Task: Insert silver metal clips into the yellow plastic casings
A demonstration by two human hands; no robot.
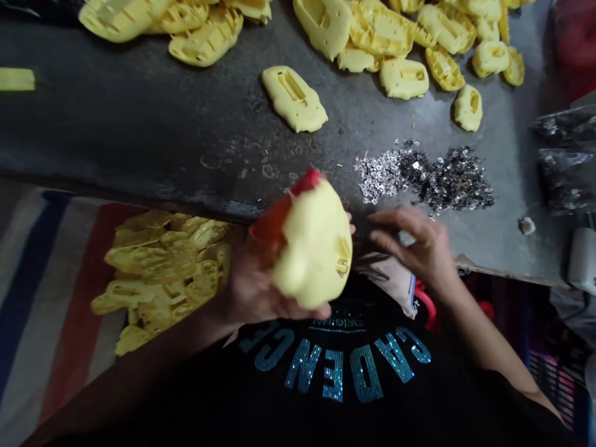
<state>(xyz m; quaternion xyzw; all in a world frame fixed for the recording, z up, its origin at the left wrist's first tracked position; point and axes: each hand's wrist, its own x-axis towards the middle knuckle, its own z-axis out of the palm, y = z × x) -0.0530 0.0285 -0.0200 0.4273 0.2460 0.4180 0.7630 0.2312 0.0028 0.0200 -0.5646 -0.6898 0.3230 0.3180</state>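
"Shell (pixel 316 245), pale yellow, matte and rounded. Where is it?"

"Over the near edge of the surface (pixel 153 124), clamped in the left grip (pixel 291 279), fingers curled under it. Motion blurs it, but a slot with something metallic in it shows."

"What else is there with it?"

"An orange-red piece (pixel 272 226), smooth and see-through in part, at its 9 o'clock."

"And the right grip (pixel 379 231)?"

"At the shell's 3 o'clock, apart from it, thumb and forefinger parted, near the metal bits (pixel 426 177). Those are small, thin and shiny, heaped at 2 o'clock."

"Other shells?"

"A loose shell (pixel 295 99), oblong with a long slot, lies by itself at 12 o'clock. Clusters sit beyond at 11 (pixel 205 37) and 1 (pixel 382 31), some showing ribbed hollows. Another pile (pixel 167 267) lies at 9 o'clock, below the edge, beside striped cloth (pixel 69 279)."

"Edges and room?"

"The surface is dull grey, scuffed and spotted. Its near edge runs past both grips; the broadest bare stretch is at 10 o'clock. To the right, between metal bits and plastic bags (pixel 568 167), the strip is narrower."
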